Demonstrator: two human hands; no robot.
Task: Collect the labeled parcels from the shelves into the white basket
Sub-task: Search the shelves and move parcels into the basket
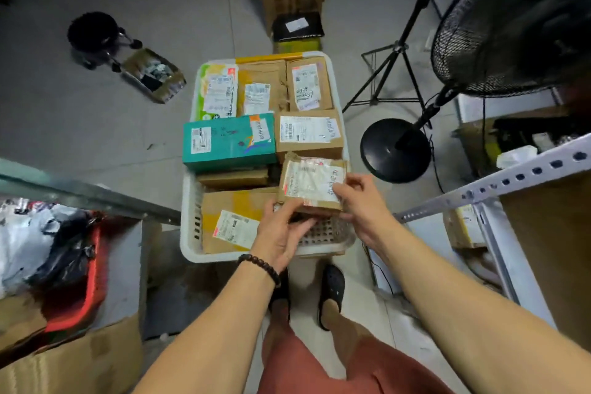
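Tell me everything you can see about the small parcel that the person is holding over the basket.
The small parcel is a flat brown cardboard box, worn at the edges, with a large white label under shiny clear tape covering most of its top. It is tilted slightly, over the near right corner of the white basket. The left hand grips its near left corner from below; the right hand pinches its right edge. The label's print is too blurred to read.

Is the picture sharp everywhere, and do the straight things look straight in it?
Head view: the wide lens bends the shelf rails at the edges; the centre is soft, so the held parcel has an unreadable label; both hands, left hand and right hand, are slightly blurred; lighting is dim and even.
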